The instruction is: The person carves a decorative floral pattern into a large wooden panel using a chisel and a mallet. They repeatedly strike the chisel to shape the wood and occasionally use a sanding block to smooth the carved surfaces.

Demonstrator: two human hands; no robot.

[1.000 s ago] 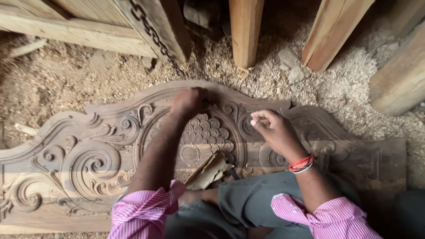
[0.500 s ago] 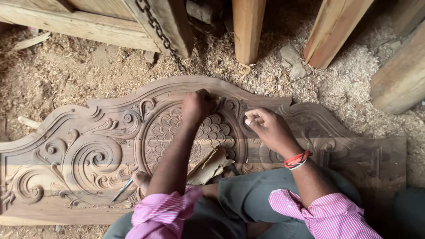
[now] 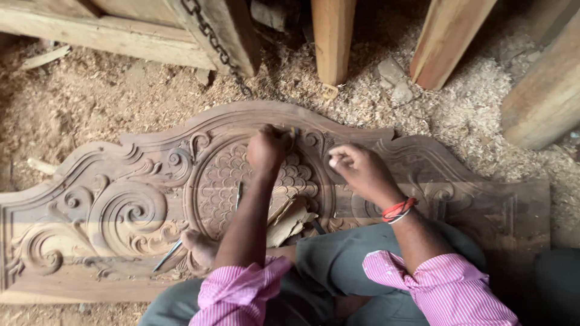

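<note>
A large carved wooden panel (image 3: pixel 121 205) with scrolls and a scaled oval medallion lies flat on the shavings. My left hand (image 3: pixel 266 148) is clenched at the top rim of the medallion, gripping a small chisel (image 3: pixel 291 131) whose tip just shows beyond the fingers. My right hand (image 3: pixel 357 169), with red bands at the wrist, hovers just right of it over the panel. Its fingers are curled shut, and I see nothing clearly held in them. Both sleeves are pink striped.
Two thin carving tools lie on the panel (image 3: pixel 238 196) (image 3: pixel 169 253), near my bare foot (image 3: pixel 199 247). Pale scraps (image 3: pixel 290 220) sit by my knee. Timber posts (image 3: pixel 332 36), a beam with a chain (image 3: pixel 217 51) and thick sawdust (image 3: pixel 90 90) surround the far side.
My left hand has slid up from the middle of the medallion to its top rim. My right hand has stayed beside it, shifting only slightly.
</note>
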